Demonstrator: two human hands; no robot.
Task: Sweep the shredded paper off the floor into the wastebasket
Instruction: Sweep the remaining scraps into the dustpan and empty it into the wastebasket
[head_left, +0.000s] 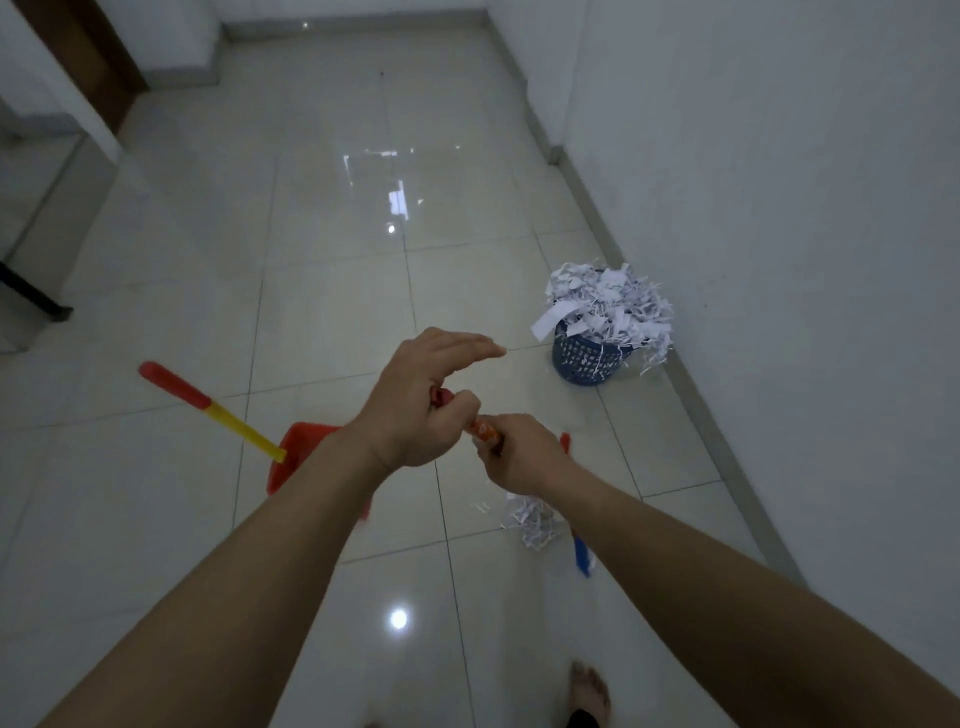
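Mid-sweep. Right hand and left hand both grip the broom handle, left forefingers loose. Small shredded paper pile on floor beside dustpan. Wastebasket overflowing by the wall. Next, I judge: push the pile into the pan.

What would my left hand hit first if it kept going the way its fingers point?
Probably the blue wastebasket. The left hand has its fingers stretched toward the right, roughly at the basket heaped with shredded paper. Only bare floor shows between, though depth is unclear.
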